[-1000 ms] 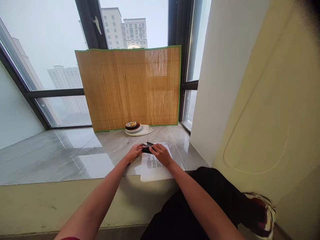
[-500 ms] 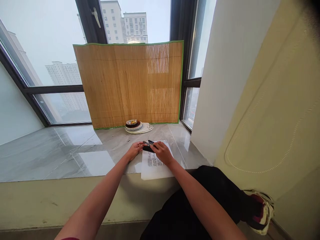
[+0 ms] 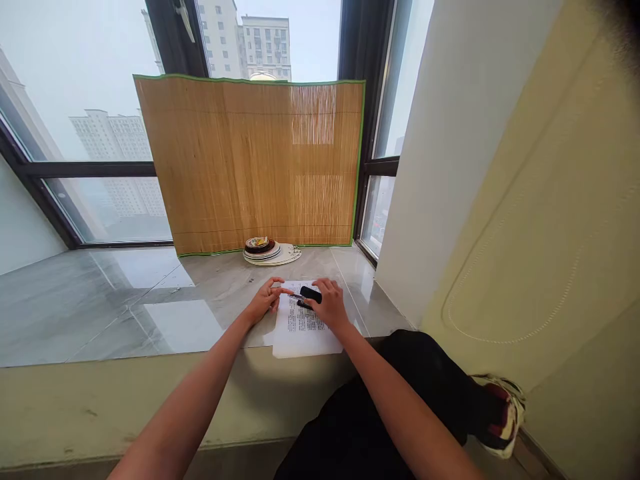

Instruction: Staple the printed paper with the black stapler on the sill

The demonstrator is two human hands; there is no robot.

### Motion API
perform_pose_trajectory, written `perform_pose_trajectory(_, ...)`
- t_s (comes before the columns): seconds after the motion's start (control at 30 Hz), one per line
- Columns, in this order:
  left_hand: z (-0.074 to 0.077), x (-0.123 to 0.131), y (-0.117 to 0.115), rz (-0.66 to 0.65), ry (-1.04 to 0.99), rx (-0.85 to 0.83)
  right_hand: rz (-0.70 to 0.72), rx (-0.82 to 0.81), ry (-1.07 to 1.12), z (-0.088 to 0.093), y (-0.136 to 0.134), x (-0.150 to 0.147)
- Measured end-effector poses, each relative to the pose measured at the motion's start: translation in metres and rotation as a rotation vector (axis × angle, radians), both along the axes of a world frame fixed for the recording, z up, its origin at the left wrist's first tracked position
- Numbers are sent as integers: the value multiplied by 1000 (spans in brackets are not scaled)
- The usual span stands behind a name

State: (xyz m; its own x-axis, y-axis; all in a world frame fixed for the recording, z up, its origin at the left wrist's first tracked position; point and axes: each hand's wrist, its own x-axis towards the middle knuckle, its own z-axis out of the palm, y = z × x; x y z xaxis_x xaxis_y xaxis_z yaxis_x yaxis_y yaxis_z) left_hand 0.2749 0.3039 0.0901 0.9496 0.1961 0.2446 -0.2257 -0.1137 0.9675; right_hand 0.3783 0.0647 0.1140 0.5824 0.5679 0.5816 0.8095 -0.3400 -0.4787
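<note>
Printed paper sheets (image 3: 300, 340) lie on the grey marble sill, their near edge hanging slightly over its front. Above the paper is a black stapler (image 3: 311, 294), its two parts spread apart and a thin metal piece showing between them. My right hand (image 3: 327, 303) grips it from the right, fingers bent around its end. My left hand (image 3: 266, 299) is at the paper's left edge, fingers apart, with the index finger reaching to the stapler's metal part.
A stack of plates (image 3: 263, 250) stands behind the paper, against an upright bamboo mat (image 3: 250, 167) with green edging. Windows rise behind. A white wall (image 3: 435, 167) closes the right side. My leg in black trousers is below the sill at right.
The stapler has turned in my right hand and its parts now look more widely spread. My left hand has opened out, index finger extended. The view has shifted slightly.
</note>
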Motion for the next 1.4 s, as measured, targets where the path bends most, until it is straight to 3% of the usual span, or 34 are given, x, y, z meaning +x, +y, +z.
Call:
perform_pose_trajectory(0.1,1,-4,0,-126,1,11,274,23,-203,13,21,-13)
perform_pose_trajectory(0.17,-1,-5,2,-179,0,9,377,-34,-254,17,37,-19)
perform_pose_trajectory(0.3,-3,-5,5,-260,-4,-14,408,-126,-316,18,57,-22)
perform_pose_trajectory(0.47,-2,-5,2,-302,39,23,478,-154,-316,25,54,-17)
perform_pose_trajectory(0.57,-1,-4,1,-186,64,50,458,-50,-217,27,40,2)
perform_pose_trajectory(0.67,-1,-1,11,212,-25,106,238,65,-87,19,14,46)
perform_pose_trajectory(0.77,2,1,38,758,-46,435,-138,-74,83,3,-12,97)
perform_pose_trajectory(0.83,3,2,60,959,56,763,-298,-214,162,-9,-21,120)
perform_pose_trajectory(0.87,3,3,70,981,119,884,-334,-263,182,-14,-21,127)
perform_pose_trajectory(0.93,1,5,87,884,264,1049,-352,-306,195,-22,-16,133)
perform_pose_trajectory(1.07,-8,8,97,683,433,1149,-308,-329,186,-30,-1,134)
perform_pose_trajectory(1.23,-15,-7,82,735,413,1192,-261,-344,206,-31,-2,142)
perform_pose_trajectory(1.4,-13,-22,72,774,368,1229,-199,-366,270,-20,-22,157)
